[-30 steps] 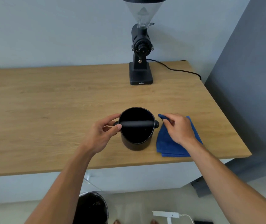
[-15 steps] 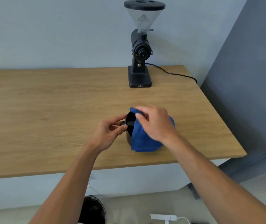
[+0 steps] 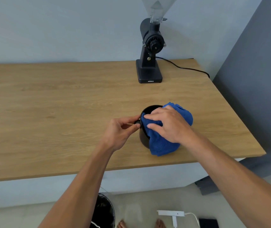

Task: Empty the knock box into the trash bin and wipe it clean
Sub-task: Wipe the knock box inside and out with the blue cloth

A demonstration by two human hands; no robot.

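At centre frame our left hand pinches the small knob at the left end of the knock box, thumb and fingers closed on it, so the black box is steadied where it stands on the counter, near the front edge. A second ago that same pinch was already there; it has not changed.

Just right of it, the change: the blue cloth, which a second ago lay flat on the counter beside the box with our right hand only picking up its corner, now lies draped over the box's mouth and down its near side. Half a second ago it was just arriving over the rim; now our right hand presses it down flat, fingers spread on the fabric rather than curled round it. Only a sliver of the far rim shows, and the knock bar is hidden.

We judge that emptying is done and wiping is starting. Whether the inside is clean yet we cannot tell.

The trash bin stands on the floor at the lower centre of the frame.
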